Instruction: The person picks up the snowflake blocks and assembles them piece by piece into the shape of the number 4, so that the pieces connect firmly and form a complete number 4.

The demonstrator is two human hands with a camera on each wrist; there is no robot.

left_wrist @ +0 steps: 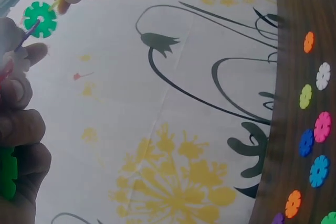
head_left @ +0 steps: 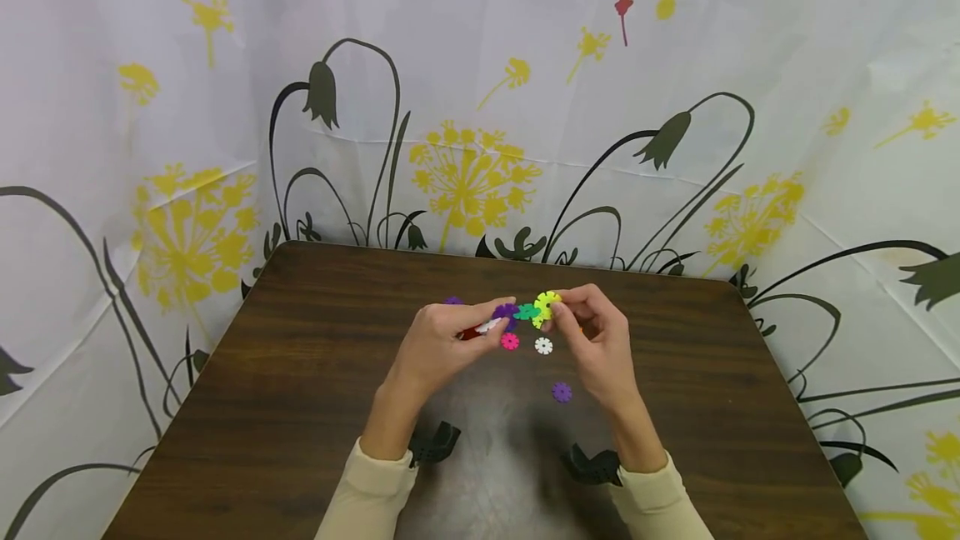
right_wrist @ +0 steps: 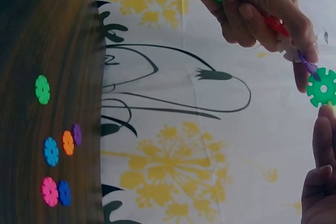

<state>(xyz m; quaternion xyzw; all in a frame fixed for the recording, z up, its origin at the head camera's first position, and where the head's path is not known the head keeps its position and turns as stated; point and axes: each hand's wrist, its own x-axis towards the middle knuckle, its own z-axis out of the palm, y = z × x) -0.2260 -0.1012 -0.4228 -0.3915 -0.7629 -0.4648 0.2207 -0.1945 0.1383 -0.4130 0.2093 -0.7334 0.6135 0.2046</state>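
Above the table, my left hand [head_left: 431,352] grips a short chain of notched, flower-shaped plastic linking discs. The chain runs from a red disc [head_left: 471,332] through a white disc [head_left: 491,326] to a purple disc [head_left: 505,317] between thumb and fingers. A green disc [head_left: 527,312] slots into the purple one and stands between the hands. My right hand [head_left: 603,348] pinches a yellow disc [head_left: 547,307] at the green disc's other side. In the left wrist view another green piece [left_wrist: 8,174] shows under the left hand's curled fingers, mostly hidden.
Loose discs lie on the dark wooden table [head_left: 300,407]: a pink one [head_left: 510,342] and a white one [head_left: 543,346] below the hands, a purple one [head_left: 562,392] nearer. The left wrist view shows several more, including a light blue one [left_wrist: 318,171]. A flowered curtain [head_left: 465,65] hangs behind.
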